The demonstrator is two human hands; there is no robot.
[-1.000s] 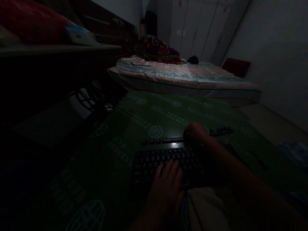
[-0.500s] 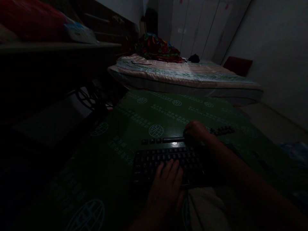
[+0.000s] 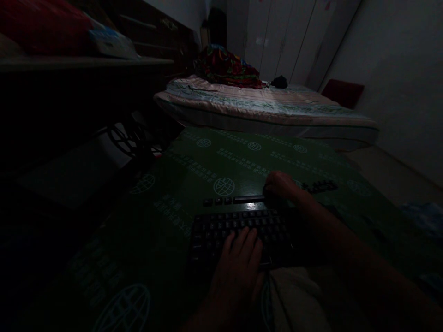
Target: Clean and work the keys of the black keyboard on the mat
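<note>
A black keyboard (image 3: pixel 221 230) lies on a green mat (image 3: pixel 242 161) printed with globe marks. My left hand (image 3: pixel 240 265) rests flat on the keyboard's near edge, fingers stretched over the keys. My right hand (image 3: pixel 280 185) is beyond the keyboard, fingers curled down at the right end of a row of loose black keycaps (image 3: pixel 235 200). What it pinches is too dark to make out. A second line of loose keycaps (image 3: pixel 320 186) lies just right of that hand.
A bed (image 3: pixel 266 108) with a striped cover and a bundle of colourful cloth (image 3: pixel 228 69) stands behind the mat. A dark shelf (image 3: pixel 86 64) with a red bag is at the left. White wardrobe doors (image 3: pixel 287 37) fill the back wall. The room is very dim.
Both hands stay where they were. The view has shifted slightly, nothing else moves.
</note>
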